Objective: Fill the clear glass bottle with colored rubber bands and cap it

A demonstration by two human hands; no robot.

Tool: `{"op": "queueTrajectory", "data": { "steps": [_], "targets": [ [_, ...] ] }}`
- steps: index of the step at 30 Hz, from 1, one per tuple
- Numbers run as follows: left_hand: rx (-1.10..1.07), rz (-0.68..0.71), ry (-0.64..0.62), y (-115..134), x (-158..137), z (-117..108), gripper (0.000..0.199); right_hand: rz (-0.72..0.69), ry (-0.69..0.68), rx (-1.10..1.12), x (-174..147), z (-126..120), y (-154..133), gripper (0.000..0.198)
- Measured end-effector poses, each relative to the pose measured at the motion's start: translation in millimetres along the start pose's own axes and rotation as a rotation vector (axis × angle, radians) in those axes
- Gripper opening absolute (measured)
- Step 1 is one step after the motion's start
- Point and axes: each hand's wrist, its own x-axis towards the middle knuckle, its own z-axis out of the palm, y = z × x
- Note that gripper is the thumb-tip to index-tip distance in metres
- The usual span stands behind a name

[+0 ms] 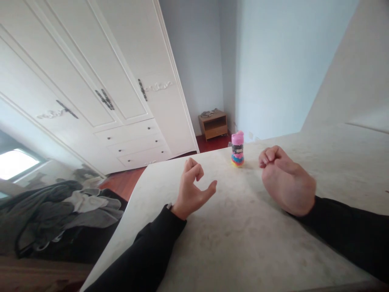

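A small bottle (237,149) with a pink top stands upright near the far edge of the white table (225,239). Its clear body shows black, pink, blue and yellow layers. To the left of it and nearer to me, my left hand (194,190) hovers over the tabletop, fingers bent and thumb held apart, with nothing between them. My right hand (287,180) is to the right of the bottle, apart from it, its fingers curled in towards the palm. Nothing shows in that hand, though its inside is partly hidden.
Beyond the table is a tall white wardrobe (127,48) with dark handles and drawers. A small wooden nightstand (214,125) with cloth on top stands in the corner. Dark and grey clothes (69,211) lie heaped at the left, below the table's left edge.
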Motion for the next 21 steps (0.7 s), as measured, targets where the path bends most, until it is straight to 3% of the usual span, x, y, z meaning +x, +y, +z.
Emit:
{"op": "queueTrajectory", "data": {
  "steps": [3, 6, 12, 17, 21],
  "targets": [
    [-0.016, -0.072, 0.061, 0, -1, 1, 0.061, 0.022, -0.094, 0.021, -11, 1, -13, 0.041],
    [-0.079, -0.185, 0.035, -2, -3, 4, 0.066, 0.086, -0.098, 0.163, -14, -3, -15, 0.054],
    [-0.252, -0.414, -0.025, 2, -4, 5, 0.072, 0.418, -0.051, 0.499, -23, -14, -18, 0.065],
    [-0.690, -0.729, -0.050, 19, -7, 13, 0.083, 0.705, -0.102, 0.729, -35, -22, -18, 0.067],
    [-0.943, -0.948, -0.155, 36, -19, 21, 0.085, 0.799, -0.175, 0.865, -45, -30, -14, 0.065]
  ]
}}
